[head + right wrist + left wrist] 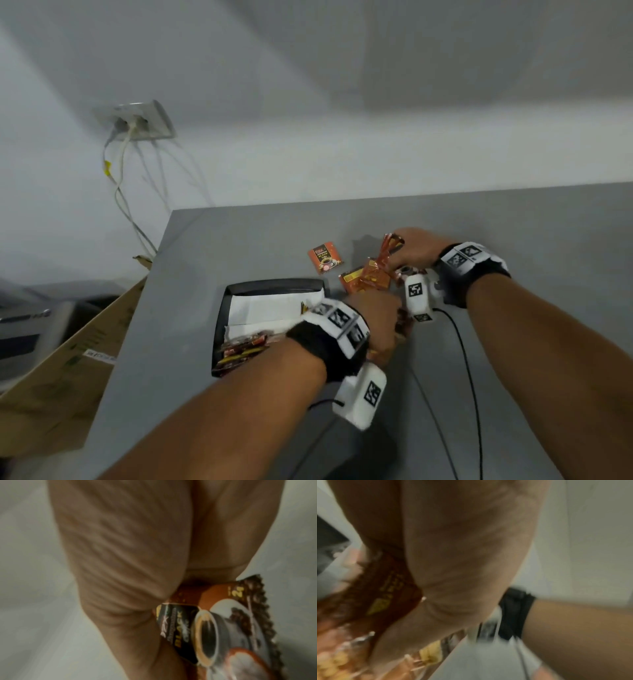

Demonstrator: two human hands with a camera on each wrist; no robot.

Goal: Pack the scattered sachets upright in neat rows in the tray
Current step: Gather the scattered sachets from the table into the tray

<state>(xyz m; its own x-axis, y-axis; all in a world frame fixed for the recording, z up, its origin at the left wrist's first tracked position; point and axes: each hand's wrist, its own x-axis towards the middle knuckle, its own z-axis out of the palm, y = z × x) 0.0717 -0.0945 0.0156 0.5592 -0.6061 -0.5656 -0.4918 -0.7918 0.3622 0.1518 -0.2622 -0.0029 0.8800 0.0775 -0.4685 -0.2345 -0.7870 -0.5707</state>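
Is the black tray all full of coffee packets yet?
Not yet. The tray has sachets only at its near end; white paper lining shows bare across the rest.

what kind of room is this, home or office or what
Probably an office or storeroom corner, though that is a guess: a plain grey table against a bare white wall, a wall socket with trailing cables, and a cardboard box beside it.

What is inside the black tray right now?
The black tray holds white paper lining across its far part and a bunch of sachets at its near end. The left hand and forearm cover the near right corner, so anything there is hidden.
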